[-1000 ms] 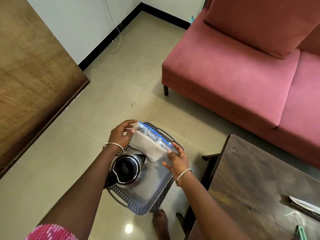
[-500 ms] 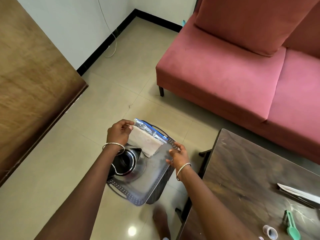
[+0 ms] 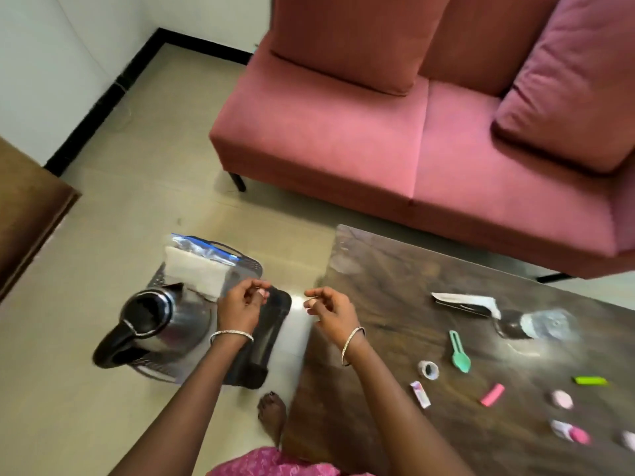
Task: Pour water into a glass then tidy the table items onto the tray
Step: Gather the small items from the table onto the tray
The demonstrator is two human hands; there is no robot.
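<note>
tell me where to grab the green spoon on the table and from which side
Grip the green spoon by its thin handle, the far end, since the wider bowl end points toward the person. It lies flat on the table with bare wood around it, the tape roll well to its left, so coming straight down with the right hand seems easiest.

Both forearms reach forward, side by side and a little apart. The left hand [image 3: 242, 305] and the right hand [image 3: 331, 312] are each loosely curled, fingers [image 3: 258, 293] bent inward, holding nothing. A thin bangle circles each wrist.
</note>
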